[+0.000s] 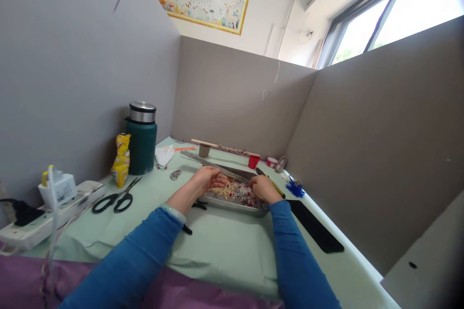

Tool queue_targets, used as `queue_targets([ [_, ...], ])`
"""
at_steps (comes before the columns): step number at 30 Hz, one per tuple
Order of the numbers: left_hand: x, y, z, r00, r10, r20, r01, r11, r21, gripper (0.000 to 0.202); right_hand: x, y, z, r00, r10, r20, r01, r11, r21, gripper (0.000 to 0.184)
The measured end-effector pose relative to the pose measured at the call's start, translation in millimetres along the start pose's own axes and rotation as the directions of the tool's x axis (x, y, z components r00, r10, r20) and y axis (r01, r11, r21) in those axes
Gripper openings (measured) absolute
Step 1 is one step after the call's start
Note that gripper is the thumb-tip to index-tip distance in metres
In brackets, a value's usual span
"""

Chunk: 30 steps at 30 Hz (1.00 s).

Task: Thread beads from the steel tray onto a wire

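Observation:
A shallow metal tray (235,209) holds loose gold-coloured, clear and red beads (232,190). Over its left side is my left hand (210,178), palm turned up and fingers stretched out; whether anything small lies in it I cannot make out. My right hand (264,188) is above the tray's right side, fingers curled together in a pinch, and what they hold is hidden or too small to name. A bundle of thin metal wires (203,159) lies slanting across the tray's far side, close to both hands.
Black-handled scissors (118,200), a green flask (141,147), a yellow packet (122,161) and a power strip (83,193) stand left. Behind the tray are a brown cup (204,150), a red cup (253,161) and a beaded stick (232,150). A black strip (317,227) lies right. Grey partitions enclose the table.

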<state>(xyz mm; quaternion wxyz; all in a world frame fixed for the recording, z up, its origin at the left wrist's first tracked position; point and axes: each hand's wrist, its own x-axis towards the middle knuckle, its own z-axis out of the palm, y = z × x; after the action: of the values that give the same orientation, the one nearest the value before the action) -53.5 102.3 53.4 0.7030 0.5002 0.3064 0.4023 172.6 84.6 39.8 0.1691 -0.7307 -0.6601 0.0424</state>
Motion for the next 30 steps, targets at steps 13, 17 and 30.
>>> queue_targets([
  [13,6.1,-5.6,-4.0,1.000,0.010,0.012,-0.010,1.000,-0.007,0.011,-1.8,-1.4,0.9,0.999,-0.038,0.023,0.038,0.999,0.027,0.030],
  [17,8.5,-7.7,-6.0,0.999,0.018,0.037,-0.018,1.000,-0.020,0.009,-1.6,-4.2,4.7,0.998,-0.030,0.060,0.028,0.999,0.040,0.025],
  [30,8.8,-6.3,-5.4,0.999,0.002,0.036,-0.002,1.000,-0.005,0.016,-5.7,-2.1,1.8,0.989,-0.116,0.093,0.114,0.993,0.031,0.023],
])
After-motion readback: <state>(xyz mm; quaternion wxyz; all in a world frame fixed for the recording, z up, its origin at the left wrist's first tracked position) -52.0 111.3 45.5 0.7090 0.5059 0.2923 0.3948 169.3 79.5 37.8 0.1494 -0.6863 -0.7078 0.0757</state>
